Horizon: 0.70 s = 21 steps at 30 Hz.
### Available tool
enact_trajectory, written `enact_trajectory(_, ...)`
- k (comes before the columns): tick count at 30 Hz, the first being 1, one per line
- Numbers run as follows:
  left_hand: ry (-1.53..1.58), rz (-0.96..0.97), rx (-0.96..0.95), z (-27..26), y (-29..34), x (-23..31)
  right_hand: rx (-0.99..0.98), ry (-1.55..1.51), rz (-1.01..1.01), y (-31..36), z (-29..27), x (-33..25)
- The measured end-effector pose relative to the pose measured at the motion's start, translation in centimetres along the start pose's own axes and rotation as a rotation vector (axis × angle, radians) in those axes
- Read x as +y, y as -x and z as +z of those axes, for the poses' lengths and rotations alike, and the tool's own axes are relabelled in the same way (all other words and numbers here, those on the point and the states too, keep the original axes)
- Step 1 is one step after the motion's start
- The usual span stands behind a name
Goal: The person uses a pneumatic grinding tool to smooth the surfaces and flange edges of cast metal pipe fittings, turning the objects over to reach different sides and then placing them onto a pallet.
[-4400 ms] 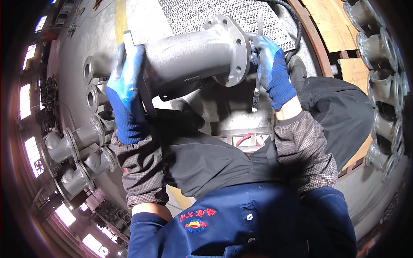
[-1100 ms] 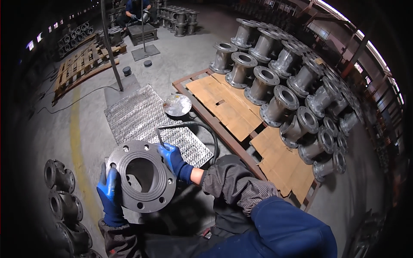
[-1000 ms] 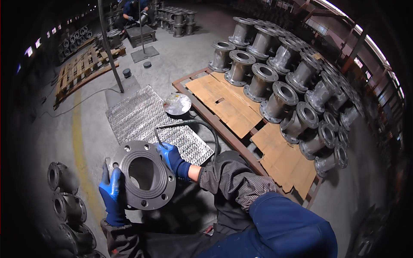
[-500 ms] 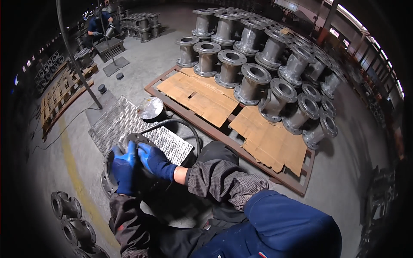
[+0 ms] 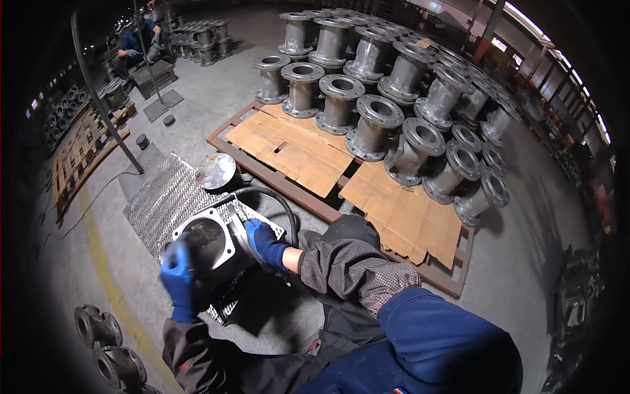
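Observation:
A grey flanged metal fitting rests low in front of me, above a patterned metal sheet. Its pale, square-cornered flange with bolt holes faces up around a wide dark opening. My right hand, in a blue glove, is closed around the rim of the fitting's round side flange. Beside the near-left corner of the pale flange is my left hand, also gloved. Motion smears its fingers, so I cannot make out whether they touch the metal.
A black hose curves behind the fitting, near a round metal disc. Cardboard lies on a brown frame, with many flanged fittings beyond. More fittings stand at lower left. A person works far left beside a pole.
The fitting has been turned, bringing its pale square flange and opening upward. My left hand has come away from beside the right, downward and left. My right hand has shifted slightly right.

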<state>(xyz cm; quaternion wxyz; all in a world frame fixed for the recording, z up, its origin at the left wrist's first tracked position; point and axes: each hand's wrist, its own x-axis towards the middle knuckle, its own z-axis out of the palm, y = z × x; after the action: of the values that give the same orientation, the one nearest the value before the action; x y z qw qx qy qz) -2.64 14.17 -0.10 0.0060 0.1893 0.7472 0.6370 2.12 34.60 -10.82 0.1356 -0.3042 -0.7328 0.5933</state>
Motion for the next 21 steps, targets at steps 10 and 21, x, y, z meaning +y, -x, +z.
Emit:
enact_trajectory(10,0.643,-0.411,-0.108,-6.0,3.0,-3.9,-0.33,-0.654,-0.132,-1.5,1.0,3.2)
enact_trajectory(21,0.677,-0.625,0.073,-6.6,2.3,-2.9,-0.312,-0.172,-0.023,4.0,-3.5,-5.6)
